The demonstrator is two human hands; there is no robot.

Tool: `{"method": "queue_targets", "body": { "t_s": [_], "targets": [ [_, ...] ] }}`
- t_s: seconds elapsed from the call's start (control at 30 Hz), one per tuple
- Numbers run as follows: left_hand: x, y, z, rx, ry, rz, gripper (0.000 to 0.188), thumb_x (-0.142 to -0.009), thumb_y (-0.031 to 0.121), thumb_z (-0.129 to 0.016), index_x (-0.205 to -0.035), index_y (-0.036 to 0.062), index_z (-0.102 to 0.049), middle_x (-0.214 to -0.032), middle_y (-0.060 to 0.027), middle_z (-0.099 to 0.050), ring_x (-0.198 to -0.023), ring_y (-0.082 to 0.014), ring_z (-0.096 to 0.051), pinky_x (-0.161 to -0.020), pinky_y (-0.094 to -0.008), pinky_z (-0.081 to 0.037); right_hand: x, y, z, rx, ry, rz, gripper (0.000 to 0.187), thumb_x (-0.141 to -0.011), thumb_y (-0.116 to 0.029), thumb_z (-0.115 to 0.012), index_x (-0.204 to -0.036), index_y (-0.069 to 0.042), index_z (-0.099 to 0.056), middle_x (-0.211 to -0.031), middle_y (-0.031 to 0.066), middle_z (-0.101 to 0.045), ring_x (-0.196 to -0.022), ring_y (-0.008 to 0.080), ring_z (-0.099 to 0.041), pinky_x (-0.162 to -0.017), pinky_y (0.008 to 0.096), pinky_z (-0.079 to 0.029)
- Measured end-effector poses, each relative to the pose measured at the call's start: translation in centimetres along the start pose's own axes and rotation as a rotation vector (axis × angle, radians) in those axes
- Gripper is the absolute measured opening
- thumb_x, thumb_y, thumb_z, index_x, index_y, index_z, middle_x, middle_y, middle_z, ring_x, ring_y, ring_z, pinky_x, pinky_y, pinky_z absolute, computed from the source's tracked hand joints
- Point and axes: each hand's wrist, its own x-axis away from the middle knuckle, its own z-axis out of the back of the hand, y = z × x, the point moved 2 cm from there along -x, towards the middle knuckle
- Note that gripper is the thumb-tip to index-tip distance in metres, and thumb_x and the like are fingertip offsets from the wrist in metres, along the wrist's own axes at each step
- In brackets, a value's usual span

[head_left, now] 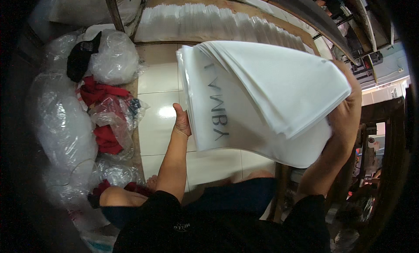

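Observation:
In front of me I hold up a stack of frosted translucent plastic bags (244,117) with dark printed letters along the left side. Several top layers are folded over into a white wedge lying across the stack. My left hand (182,121) grips the stack's left edge; its thumb points up and its fingers are hidden behind the bags. My right hand (347,89) is wrapped round the far right corner, where the folded layers come together. Most of its fingers are hidden behind the stack.
Long rows of upright translucent bags (218,25) stand on a brown board at the back. Clear plastic sacks (65,126) are heaped on the left, with red cloth (107,139) and a black cap (83,56). White tiles (159,74) cover the floor. Dark wooden framing (388,143) stands right.

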Motion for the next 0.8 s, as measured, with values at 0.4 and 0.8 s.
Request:
{"method": "queue_targets", "body": {
  "t_s": [0.4,0.8],
  "targets": [
    [3.2,-4.0,2.0,-0.060,-0.008,-0.086,0.102,-0.060,0.072,-0.079,-0.132,0.0048,-0.051,-0.113,-0.0129,-0.065,-0.106,-0.0240,-0.065,-0.088,-0.0411,-0.058,2.1,-2.8,-1.5,0.108,0.023,0.039,0.029,-0.091,-0.008,-0.051,-0.115,0.002,-0.064,-0.099,0.0135,-0.070,-0.091,0.0204,-0.064,-0.087,0.0301,-0.047],
    [4.0,-6.3,-1.1,0.208,-0.044,-0.182,0.101,-0.073,0.075,-0.066,-0.144,0.0075,-0.043,-0.131,-0.0165,-0.058,-0.115,-0.0303,-0.060,-0.096,-0.0434,-0.052,2.7,2.0,3.6,0.042,-0.054,-0.328,0.034,-0.102,-0.027,-0.053,-0.119,0.001,-0.062,-0.102,0.0057,-0.068,-0.092,0.0115,-0.060,-0.085,0.0284,-0.048]
  ]
}}
